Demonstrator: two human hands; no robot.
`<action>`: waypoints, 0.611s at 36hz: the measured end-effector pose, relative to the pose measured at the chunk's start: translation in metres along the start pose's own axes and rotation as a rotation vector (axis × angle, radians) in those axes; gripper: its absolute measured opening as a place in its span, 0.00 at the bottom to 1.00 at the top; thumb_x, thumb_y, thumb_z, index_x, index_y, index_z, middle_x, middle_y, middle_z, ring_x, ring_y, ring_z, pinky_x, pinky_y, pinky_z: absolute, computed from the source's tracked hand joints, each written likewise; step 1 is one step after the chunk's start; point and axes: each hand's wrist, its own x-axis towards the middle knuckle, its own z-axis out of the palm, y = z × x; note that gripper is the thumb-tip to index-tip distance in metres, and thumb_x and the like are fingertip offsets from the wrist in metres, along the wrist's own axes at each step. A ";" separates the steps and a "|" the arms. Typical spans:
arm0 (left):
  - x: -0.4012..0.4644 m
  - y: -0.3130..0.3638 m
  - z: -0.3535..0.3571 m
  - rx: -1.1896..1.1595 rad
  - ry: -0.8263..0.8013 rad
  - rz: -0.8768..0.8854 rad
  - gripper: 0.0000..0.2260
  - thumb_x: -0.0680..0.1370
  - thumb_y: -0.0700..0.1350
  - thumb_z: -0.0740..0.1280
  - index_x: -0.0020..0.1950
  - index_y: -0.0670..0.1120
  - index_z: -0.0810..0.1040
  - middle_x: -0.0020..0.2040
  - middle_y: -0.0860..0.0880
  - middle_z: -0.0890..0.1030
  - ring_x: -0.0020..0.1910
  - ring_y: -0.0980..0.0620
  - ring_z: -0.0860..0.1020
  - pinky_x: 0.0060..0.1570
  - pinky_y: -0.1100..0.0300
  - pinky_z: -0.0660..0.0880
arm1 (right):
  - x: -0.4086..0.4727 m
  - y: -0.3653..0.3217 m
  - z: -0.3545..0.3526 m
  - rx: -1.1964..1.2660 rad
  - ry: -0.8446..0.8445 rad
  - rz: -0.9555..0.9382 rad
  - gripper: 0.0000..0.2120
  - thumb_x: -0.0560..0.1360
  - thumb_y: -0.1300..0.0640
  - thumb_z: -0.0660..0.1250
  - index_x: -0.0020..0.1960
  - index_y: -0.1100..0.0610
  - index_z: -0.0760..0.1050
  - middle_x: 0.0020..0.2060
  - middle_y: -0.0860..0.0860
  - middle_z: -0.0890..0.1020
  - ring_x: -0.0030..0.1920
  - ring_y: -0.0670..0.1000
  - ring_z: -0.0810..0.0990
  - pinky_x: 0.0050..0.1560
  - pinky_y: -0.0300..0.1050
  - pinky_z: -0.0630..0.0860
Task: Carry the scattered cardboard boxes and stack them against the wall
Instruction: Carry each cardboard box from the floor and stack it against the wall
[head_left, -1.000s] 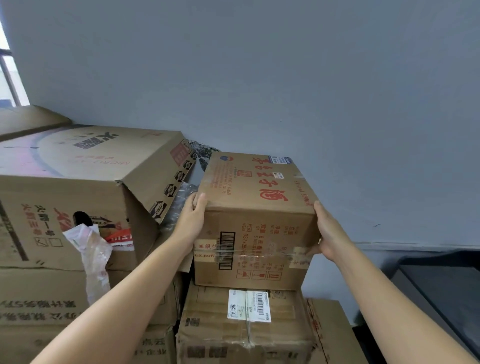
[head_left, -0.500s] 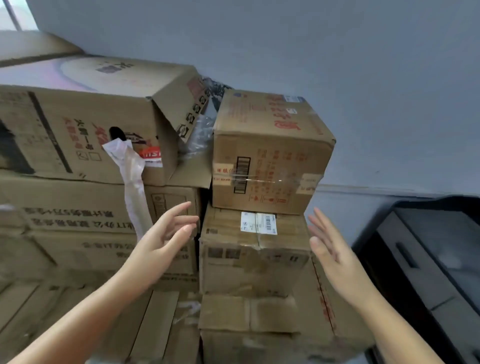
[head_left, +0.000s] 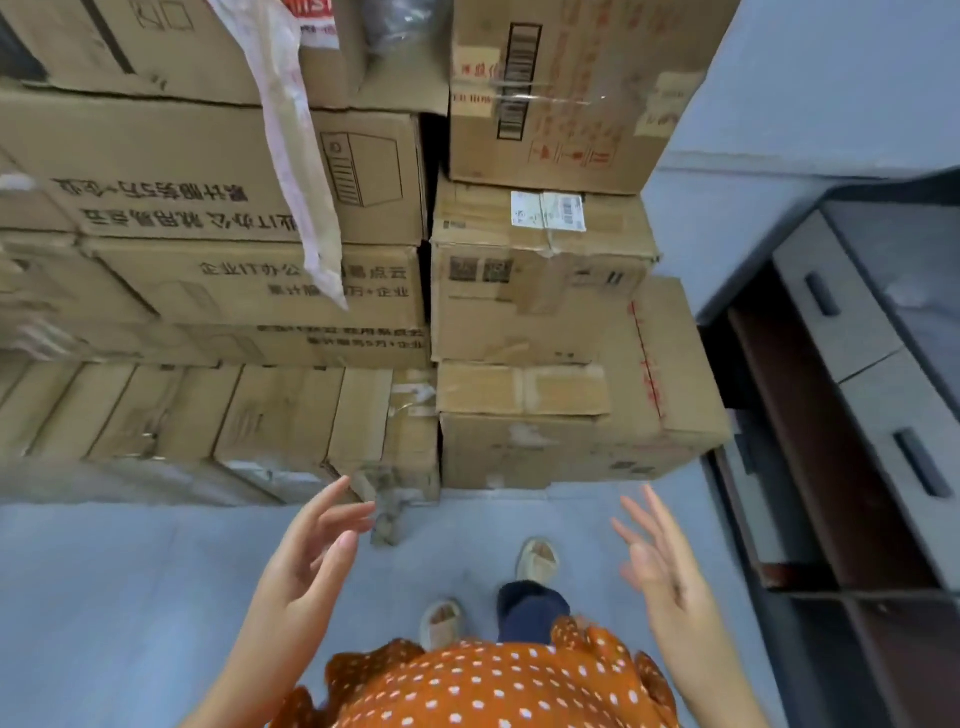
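A small cardboard box with red print and a barcode (head_left: 566, 98) sits on top of the right-hand stack, on a labelled box (head_left: 540, 275) and a wider bottom box (head_left: 576, 415), against the grey wall. Bigger boxes (head_left: 208, 171) are piled to its left. My left hand (head_left: 311, 551) and my right hand (head_left: 660, 561) hang low in front of the stack, fingers spread, holding nothing, well below the top box.
A dark cabinet with grey drawers (head_left: 857, 384) stands close on the right. A strip of plastic wrap (head_left: 296, 156) dangles over the left boxes. A torn cardboard scrap (head_left: 387, 512) lies on the grey floor (head_left: 130, 597) near my feet.
Both hands let go of the small box on top of the right stack and dropped away from it. The view has tilted down to the floor.
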 end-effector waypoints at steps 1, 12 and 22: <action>-0.008 -0.004 0.002 0.002 0.005 -0.020 0.19 0.74 0.52 0.60 0.65 0.59 0.71 0.56 0.56 0.82 0.58 0.54 0.79 0.62 0.44 0.72 | -0.009 0.006 -0.001 0.010 0.024 0.023 0.23 0.68 0.38 0.58 0.63 0.31 0.60 0.62 0.30 0.70 0.63 0.34 0.70 0.66 0.46 0.68; -0.052 -0.011 0.031 0.019 -0.061 -0.072 0.17 0.73 0.50 0.60 0.62 0.56 0.74 0.52 0.51 0.83 0.55 0.54 0.80 0.61 0.47 0.73 | -0.080 0.046 -0.023 0.169 0.254 0.118 0.17 0.79 0.61 0.55 0.66 0.49 0.66 0.63 0.47 0.74 0.58 0.43 0.75 0.61 0.48 0.70; -0.100 -0.006 0.107 0.050 -0.327 -0.012 0.12 0.78 0.39 0.60 0.58 0.50 0.77 0.49 0.51 0.84 0.50 0.59 0.81 0.48 0.68 0.77 | -0.173 0.083 -0.078 0.223 0.508 0.198 0.16 0.79 0.66 0.57 0.64 0.53 0.69 0.55 0.52 0.80 0.46 0.36 0.81 0.60 0.53 0.71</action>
